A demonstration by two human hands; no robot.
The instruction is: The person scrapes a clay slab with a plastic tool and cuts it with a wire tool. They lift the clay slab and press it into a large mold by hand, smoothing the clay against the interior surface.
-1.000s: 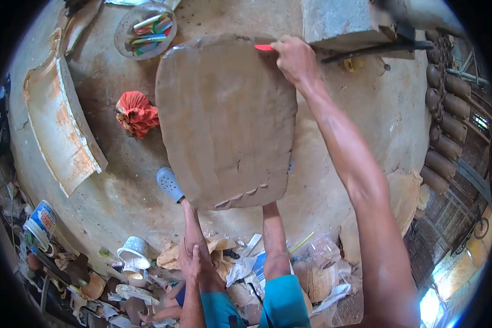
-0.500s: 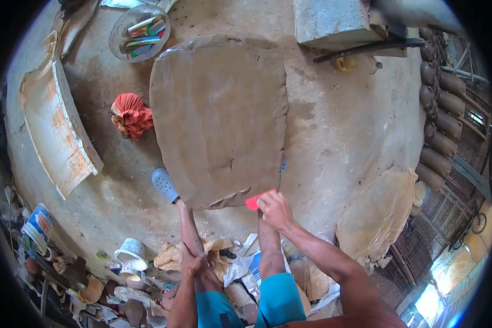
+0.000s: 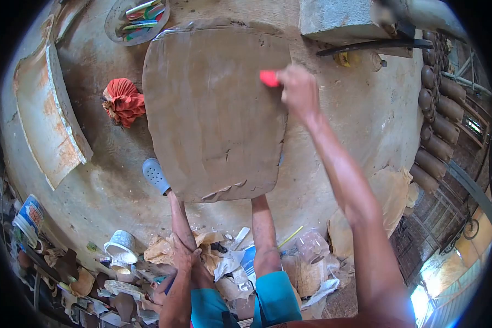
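A large, smooth brown slab of wet clay (image 3: 213,115) takes up the middle of the head view, with a torn, folded lip at its near edge and rough side edges. Over its upper right part, my right hand (image 3: 300,90) is closed around a red scraper (image 3: 269,78), whose flat end overlaps the slab. Motion blurs this hand a little. My left hand (image 3: 186,257) is wrapped around my left leg (image 3: 183,224) near the knee, away from the clay.
A clear tub (image 3: 110,24) of colourful tools stands at the back left. Left of the slab lie a tied red cloth bundle (image 3: 124,103) and a curved white mould (image 3: 46,115). A concrete block (image 3: 333,22) is at the back right. Buckets (image 3: 121,246) and scraps crowd the near side.
My right hand has swept the red scraper from the slab's near edge up to its far right side. The view has shifted slightly; my left hand stays on my leg.
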